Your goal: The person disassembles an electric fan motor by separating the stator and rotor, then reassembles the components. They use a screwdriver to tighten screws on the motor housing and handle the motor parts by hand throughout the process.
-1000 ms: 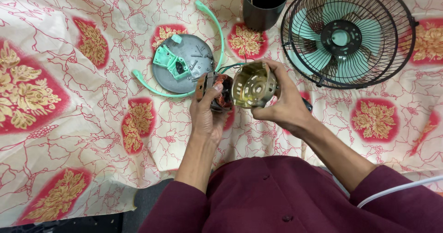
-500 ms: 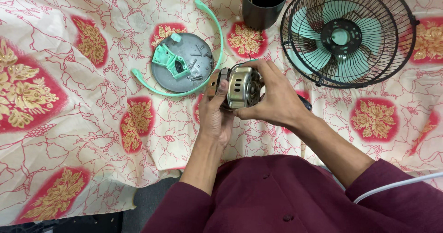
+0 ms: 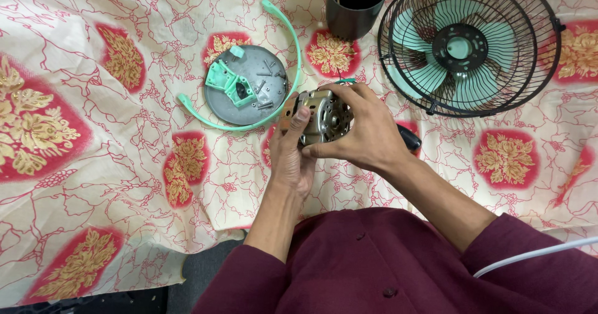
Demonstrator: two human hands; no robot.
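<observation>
Motor (image 3: 322,116) sits mid-frame, gripped between both hands above the bench (image 3: 93,102): left hand (image 3: 293,158) cradles it from below-left, right hand (image 3: 364,130) wraps its right side.

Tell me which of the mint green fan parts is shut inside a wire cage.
The fan blades, at the upper right inside the black wire cage. The curved green strip and the green bracket on the grey disc lie uncaged.

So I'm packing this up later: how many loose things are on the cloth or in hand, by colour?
Green: 2, ring, bracket
Grey: 2, disc, motor
Black: 2, cup, fan cage
Total: 6
</observation>
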